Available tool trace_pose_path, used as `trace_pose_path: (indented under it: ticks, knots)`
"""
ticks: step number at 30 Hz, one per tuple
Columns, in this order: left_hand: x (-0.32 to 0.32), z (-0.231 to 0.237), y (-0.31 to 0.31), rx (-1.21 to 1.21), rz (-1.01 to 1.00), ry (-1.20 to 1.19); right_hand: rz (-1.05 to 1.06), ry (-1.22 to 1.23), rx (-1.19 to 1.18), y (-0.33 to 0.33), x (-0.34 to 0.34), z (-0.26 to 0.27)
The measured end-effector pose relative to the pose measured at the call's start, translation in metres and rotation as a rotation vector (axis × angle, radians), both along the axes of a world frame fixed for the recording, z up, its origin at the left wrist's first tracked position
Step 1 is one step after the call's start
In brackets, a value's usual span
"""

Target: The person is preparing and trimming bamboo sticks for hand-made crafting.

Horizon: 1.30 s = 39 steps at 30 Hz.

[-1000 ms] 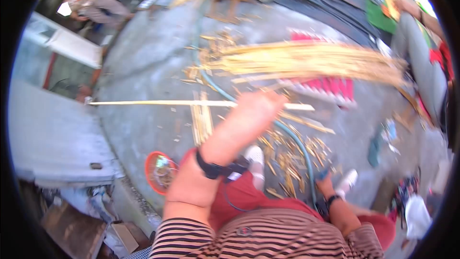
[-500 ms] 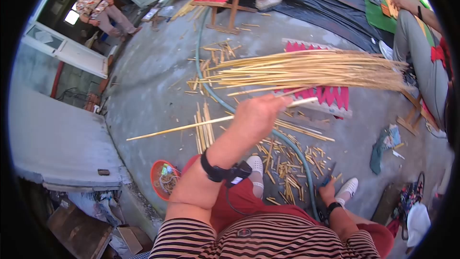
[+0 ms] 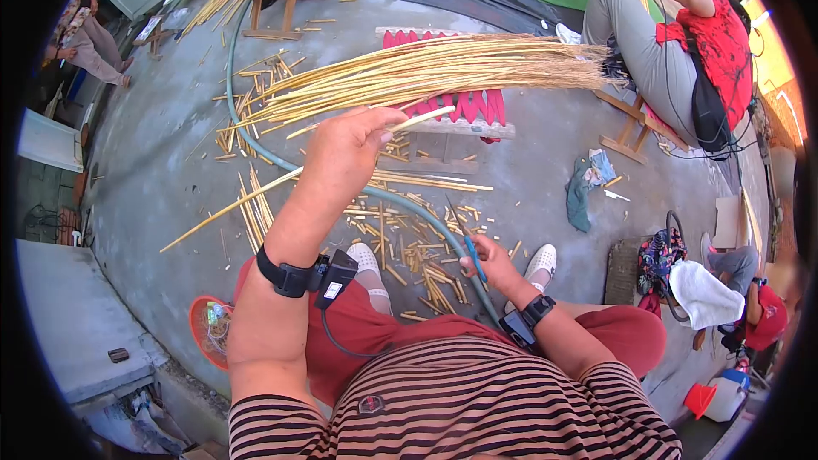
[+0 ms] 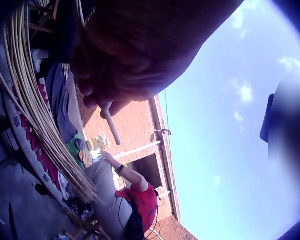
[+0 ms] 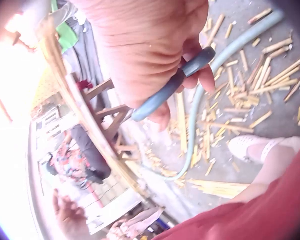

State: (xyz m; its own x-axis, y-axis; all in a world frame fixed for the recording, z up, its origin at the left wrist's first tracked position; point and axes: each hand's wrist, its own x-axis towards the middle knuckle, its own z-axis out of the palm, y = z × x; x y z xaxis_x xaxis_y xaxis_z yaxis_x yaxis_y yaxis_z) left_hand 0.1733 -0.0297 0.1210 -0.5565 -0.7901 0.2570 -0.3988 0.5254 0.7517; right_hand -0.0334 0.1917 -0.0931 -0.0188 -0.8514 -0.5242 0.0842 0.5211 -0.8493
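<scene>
My left hand (image 3: pixel 336 158) pinches a long pale stalk (image 3: pixel 230 214) between thumb and fingers. The stalk slants down to the left in the head view, and its thicker cut end sticks out on the right; in the left wrist view that stalk end (image 4: pixel 112 129) pokes past the fingers. Beyond this hand, a big bundle of stalks (image 3: pixel 383 72) with brushy tips lies across a low bench with pink trim (image 3: pixel 477 109). Low between the knees, my right hand (image 3: pixel 498 266) grips blue-handled scissors (image 3: pixel 475 257), their dark blades pointing away; the blue scissor handles (image 5: pixel 160 100) curve across the palm.
Cut stalk pieces (image 3: pixel 430 277) litter the floor between the feet. A greenish hose (image 3: pixel 417 206) curves through them. An orange bucket (image 3: pixel 203 334) stands left; a dark green cloth (image 3: pixel 578 198) lies right. A seated person in red (image 3: pixel 703 60) is at upper right.
The head view has swung right. My left hand has turned, keeping the stalk, whose long end still slopes down left. My right hand has lifted from beside the foot with the scissors, blades now showing clearly.
</scene>
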Motion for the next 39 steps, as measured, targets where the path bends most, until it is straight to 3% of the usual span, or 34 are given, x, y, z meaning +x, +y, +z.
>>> trace_pose_path:
  ticks: [5, 7, 11, 39]
  knots:
    - [-0.012, -0.008, 0.011, -0.022, -0.100, -0.022, -0.101, -0.065, -0.303, -0.030, 0.011, 0.113]
    - [-0.019, -0.015, 0.016, -0.115, -0.157, -0.016, -0.126, -0.071, -0.359, -0.034, 0.011, 0.133]
    - [-0.023, -0.011, 0.025, -0.069, -0.205, -0.144, -0.149, -0.057, -0.388, -0.036, 0.007, 0.151]
    - [-0.032, -0.031, 0.028, -0.007, -0.327, -0.201, -0.106, -0.041, -0.360, -0.037, 0.001, 0.126]
